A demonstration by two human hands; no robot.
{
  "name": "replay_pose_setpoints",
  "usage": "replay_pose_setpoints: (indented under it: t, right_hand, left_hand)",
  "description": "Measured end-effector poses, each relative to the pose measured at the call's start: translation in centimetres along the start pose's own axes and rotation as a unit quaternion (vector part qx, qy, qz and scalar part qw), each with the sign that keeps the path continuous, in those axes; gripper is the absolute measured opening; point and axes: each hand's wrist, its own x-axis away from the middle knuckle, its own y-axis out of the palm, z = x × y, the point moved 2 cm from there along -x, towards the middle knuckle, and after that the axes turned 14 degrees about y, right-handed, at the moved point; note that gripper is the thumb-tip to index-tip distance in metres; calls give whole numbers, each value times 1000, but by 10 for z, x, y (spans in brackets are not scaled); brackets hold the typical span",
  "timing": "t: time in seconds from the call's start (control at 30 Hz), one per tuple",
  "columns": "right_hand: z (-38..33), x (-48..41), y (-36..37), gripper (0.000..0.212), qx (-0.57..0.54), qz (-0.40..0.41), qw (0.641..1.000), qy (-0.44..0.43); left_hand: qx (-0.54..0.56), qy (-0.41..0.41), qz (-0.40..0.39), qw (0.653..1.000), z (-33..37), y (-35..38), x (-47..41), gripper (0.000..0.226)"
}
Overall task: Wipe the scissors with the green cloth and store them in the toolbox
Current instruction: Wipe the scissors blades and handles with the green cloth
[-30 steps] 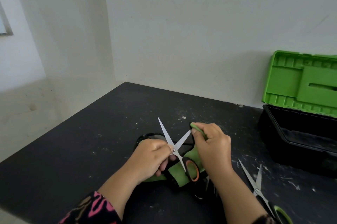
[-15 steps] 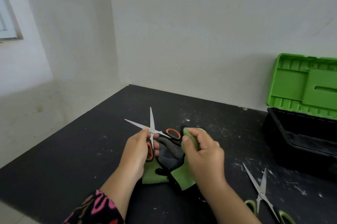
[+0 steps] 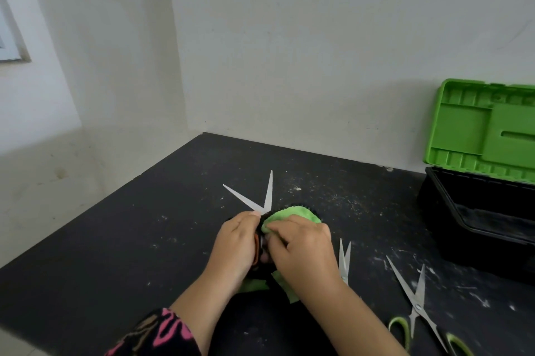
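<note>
My left hand (image 3: 237,242) grips the scissors (image 3: 267,196) by their orange handles, blades spread and pointing far. My right hand (image 3: 301,251) pinches the green cloth (image 3: 292,215) against them near the pivot. On the black bench (image 3: 144,254), a small pair (image 3: 344,263) lies just right of my wrist and a green-handled pair (image 3: 417,303) further right. At far right the toolbox (image 3: 474,225) stands open, its lid (image 3: 477,130) upright

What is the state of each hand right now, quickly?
Left hand: grips the scissors at the handles, blades spread.
Right hand: holds the green cloth against the scissors.
</note>
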Motion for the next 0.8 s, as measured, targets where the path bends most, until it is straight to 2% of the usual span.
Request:
replay_pose_setpoints:
  t: [0.13,0.27,0.33,0.43,0.5,0.63,0.8]
  right_hand:
    - [1,1,-3,27,8,17,1000,0]
    - [-1,0,-4,24,13,-16,1000,-22]
    - [4,-2,-7,20,-21,-20,1000,9]
    - [17,-9,-20,16,-94,2,990,103]
    - [18,-10,-26,21,-74,20,991,108]
    - [13,-6,-18,27,33,6,998,43]
    - [19,-10,-18,18,-17,-20,994,106]
  left_hand:
    - [-9,20,-11,1000,-2,4,2,35]
    - [0,18,24,1000,-1,-1,0,34]
    - [-3,9,30,1000,-1,-4,-1,33]
    - [-19,9,16,1000,-2,-4,-3,30]
    - [-35,13,-4,999,-3,-1,-3,29]
    - [-69,33,-34,997,-2,-2,-2,28]
    - [-62,40,-34,997,1,-9,-3,28]
